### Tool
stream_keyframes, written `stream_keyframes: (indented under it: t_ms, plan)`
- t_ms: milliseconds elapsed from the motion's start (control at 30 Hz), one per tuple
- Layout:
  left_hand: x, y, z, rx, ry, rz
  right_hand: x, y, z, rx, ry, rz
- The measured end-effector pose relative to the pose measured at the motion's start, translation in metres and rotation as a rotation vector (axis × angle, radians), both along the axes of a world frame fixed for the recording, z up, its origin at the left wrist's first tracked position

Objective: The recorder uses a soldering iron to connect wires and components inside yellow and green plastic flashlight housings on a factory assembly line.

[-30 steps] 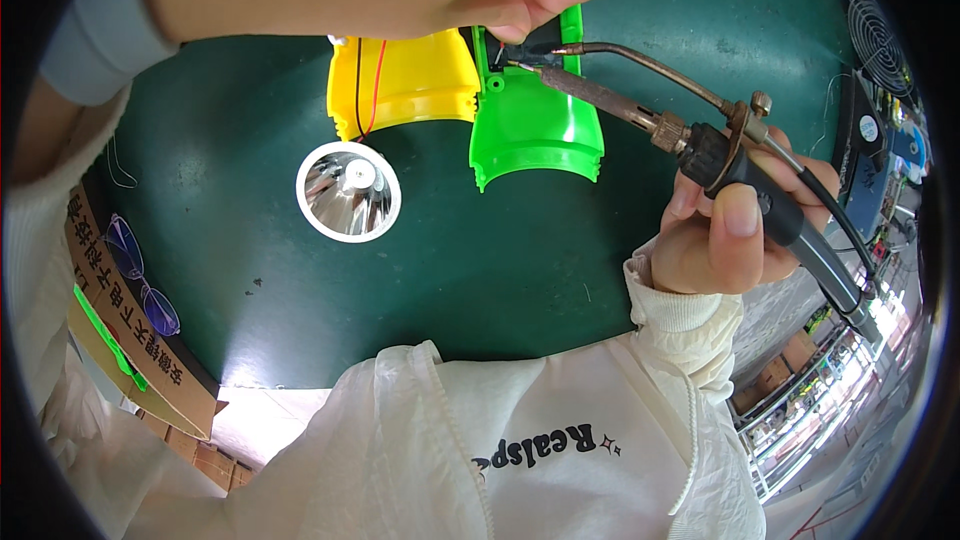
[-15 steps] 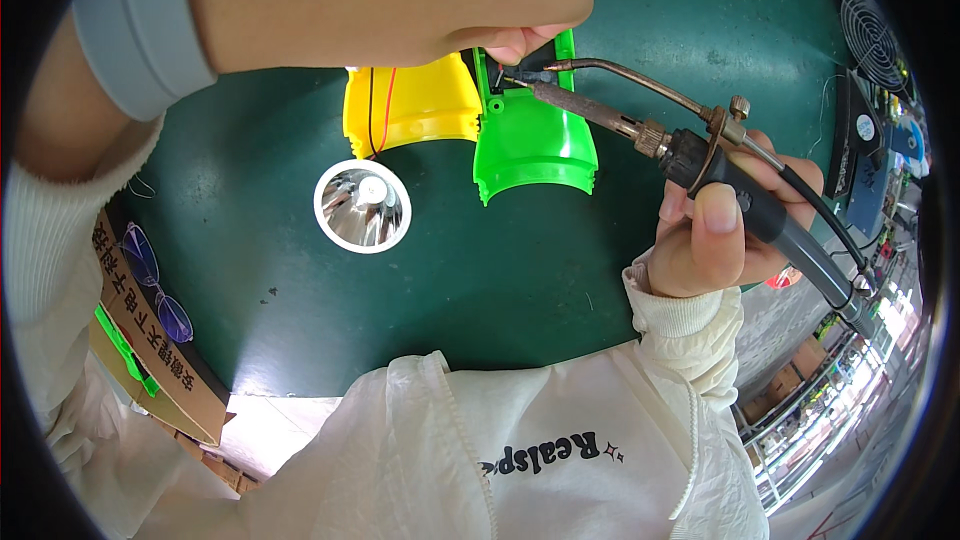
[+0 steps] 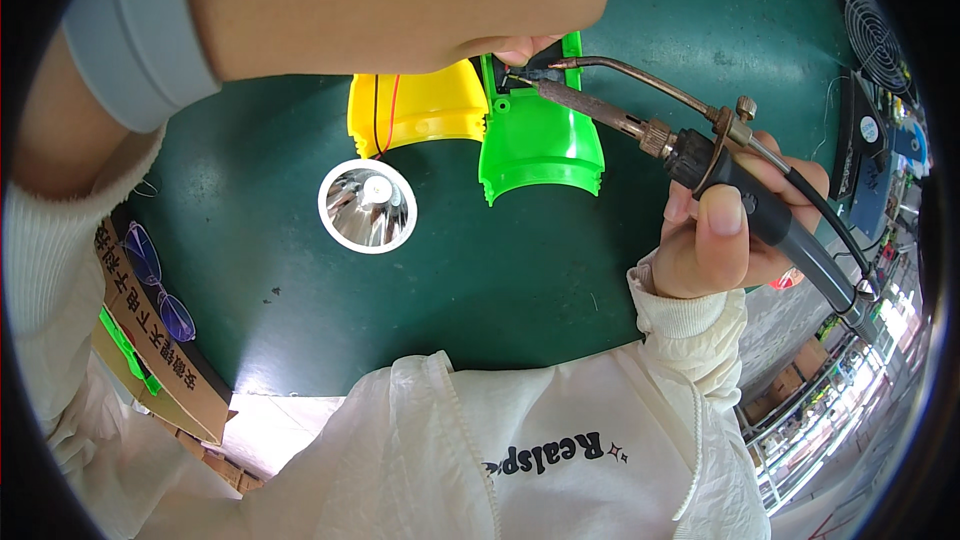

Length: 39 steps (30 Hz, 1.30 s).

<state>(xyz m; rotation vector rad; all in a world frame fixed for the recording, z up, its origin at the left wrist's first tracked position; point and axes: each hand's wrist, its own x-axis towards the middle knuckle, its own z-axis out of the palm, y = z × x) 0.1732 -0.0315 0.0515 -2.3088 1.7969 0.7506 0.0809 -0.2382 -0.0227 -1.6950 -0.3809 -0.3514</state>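
My right hand [image 3: 722, 235] is wrapped round the dark handle of a soldering iron [image 3: 765, 215] fitted with a thin metal feed tube [image 3: 640, 83]. The iron's tip and the tube's end meet over the black insert in a green plastic housing shell [image 3: 540, 148]. From above, my left hand [image 3: 530, 10] pinches what looks like a thin wire beside the tip; most of its fingers are hidden behind the hand. A yellow plastic shell [image 3: 425, 115] lies against the green one. Black and red wires [image 3: 384, 110] run across it to a silver reflector cup with a white rim [image 3: 345, 208].
A green table mat [image 3: 450, 300] lies under everything. At the left edge are purple-tinted glasses [image 3: 158, 280] and a cardboard box [image 3: 165, 340] with a green part in it. A fan with a round wire guard [image 3: 877, 40] stands at the far right.
The shells, reflector and both hands appear shifted slightly to the right in the view. The iron's tip stays at the same spot on the green shell; both grips look the same.
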Motion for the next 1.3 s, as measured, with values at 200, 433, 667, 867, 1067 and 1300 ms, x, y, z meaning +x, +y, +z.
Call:
stream_keyframes:
  t_ms: [200,433,667,867,1067,1300]
  plan:
    - [-0.001,0.003,0.012,-0.054,-0.097,-0.097,0.000,-0.004,0.000,-0.030,0.011,0.021]
    - [-0.011,-0.005,0.012,0.059,-0.182,-0.075,0.001,-0.004,-0.001,-0.020,-0.004,0.047]
    - [-0.001,0.003,0.008,-0.142,-0.105,-0.136,0.000,-0.006,0.003,-0.094,0.007,0.042]
    - [-0.008,-0.002,0.018,0.068,-0.110,0.007,-0.003,-0.006,0.007,-0.102,0.079,0.047]
    - [-0.003,0.001,0.016,-0.047,-0.021,0.020,-0.003,-0.003,0.005,-0.062,0.075,0.040]
    - [-0.007,0.006,0.012,-0.134,-0.077,0.025,-0.004,-0.004,0.003,-0.060,0.074,0.036]
